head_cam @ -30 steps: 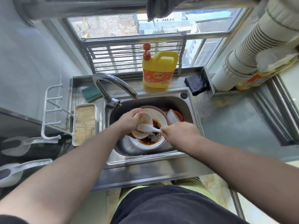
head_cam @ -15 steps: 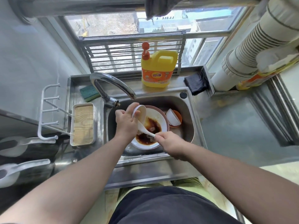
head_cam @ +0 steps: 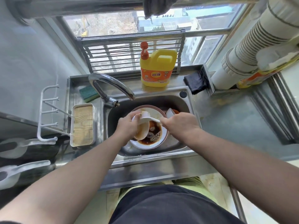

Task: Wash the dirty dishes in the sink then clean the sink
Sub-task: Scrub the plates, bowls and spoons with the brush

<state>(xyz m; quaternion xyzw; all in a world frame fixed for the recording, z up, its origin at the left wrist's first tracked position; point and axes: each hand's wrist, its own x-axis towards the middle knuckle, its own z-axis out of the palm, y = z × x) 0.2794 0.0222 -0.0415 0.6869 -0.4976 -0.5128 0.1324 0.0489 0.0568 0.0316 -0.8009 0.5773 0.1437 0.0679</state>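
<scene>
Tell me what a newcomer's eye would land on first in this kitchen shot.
First, the two hands meeting over the sink: the left hand grips a small tilted bowl while the right hand holds a white spoon against it, above a large bowl of dark brown sauce. Next, the bright yellow detergent bottle standing on the ledge behind the sink, right of the curved faucet.

Both forearms are reaching forward and converging; left hand [head_cam: 128, 126] and right hand [head_cam: 178, 125] are curling their fingers in a grip.
</scene>
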